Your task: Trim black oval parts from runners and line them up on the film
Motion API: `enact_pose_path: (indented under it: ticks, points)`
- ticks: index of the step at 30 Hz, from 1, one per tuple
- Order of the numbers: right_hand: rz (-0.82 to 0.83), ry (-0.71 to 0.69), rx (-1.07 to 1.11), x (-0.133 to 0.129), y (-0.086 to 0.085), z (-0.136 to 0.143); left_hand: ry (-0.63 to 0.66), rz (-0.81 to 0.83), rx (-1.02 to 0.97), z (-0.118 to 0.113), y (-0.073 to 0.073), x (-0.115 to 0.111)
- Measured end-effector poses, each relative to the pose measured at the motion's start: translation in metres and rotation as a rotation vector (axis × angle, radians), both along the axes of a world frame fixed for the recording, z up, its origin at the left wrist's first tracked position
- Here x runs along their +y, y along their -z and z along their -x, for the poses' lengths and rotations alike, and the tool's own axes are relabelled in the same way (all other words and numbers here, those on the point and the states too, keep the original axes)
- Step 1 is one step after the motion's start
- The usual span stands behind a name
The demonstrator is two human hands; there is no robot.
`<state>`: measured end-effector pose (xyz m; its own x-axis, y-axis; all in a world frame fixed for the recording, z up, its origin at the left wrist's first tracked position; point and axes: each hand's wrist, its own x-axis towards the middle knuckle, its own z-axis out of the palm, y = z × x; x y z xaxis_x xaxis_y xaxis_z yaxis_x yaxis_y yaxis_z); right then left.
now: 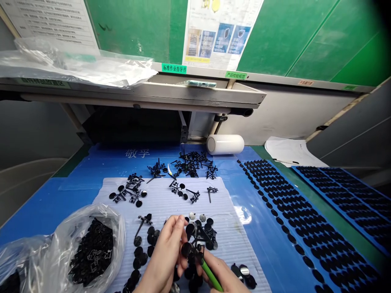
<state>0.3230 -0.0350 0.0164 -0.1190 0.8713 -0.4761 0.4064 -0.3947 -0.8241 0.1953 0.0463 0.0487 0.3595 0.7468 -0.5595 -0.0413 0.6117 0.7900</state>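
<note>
My left hand (165, 250) is closed, thumb and fingers pinching a black plastic piece with round discs (186, 249) over the white ribbed sheet (122, 215). My right hand (224, 272) wraps round a green-handled tool (211, 276), whose dark end meets the black piece; its exact kind is hard to make out. Behind both hands lies a cluster of loose black discs and stems (209, 234). More black discs (139, 257) are scattered left of my left hand, and a few (244, 270) lie right of my right hand.
A clear plastic bag (117, 228) of small black parts stands at the left. A heap of black pieces (192, 162) and a white cylinder (226, 144) are at the back. Rows of black discs (293, 211) cover the right side. A shelf (146, 95) overhangs the table.
</note>
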Motion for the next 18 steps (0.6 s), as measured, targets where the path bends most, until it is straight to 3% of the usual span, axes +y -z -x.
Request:
enact_pose_path:
  ticks: [5,13,18]
  points:
    - [0.006,-0.013,-0.031,0.001,0.0,0.002,0.065,-0.059,-0.028,0.002,0.002,-0.002]
    - [-0.029,-0.081,-0.123,0.003,-0.015,0.002,-0.044,-0.02,-0.115,-0.004,0.006,-0.004]
    - [-0.051,-0.123,-0.227,0.008,-0.01,0.005,-0.11,0.008,-0.137,-0.003,0.005,-0.004]
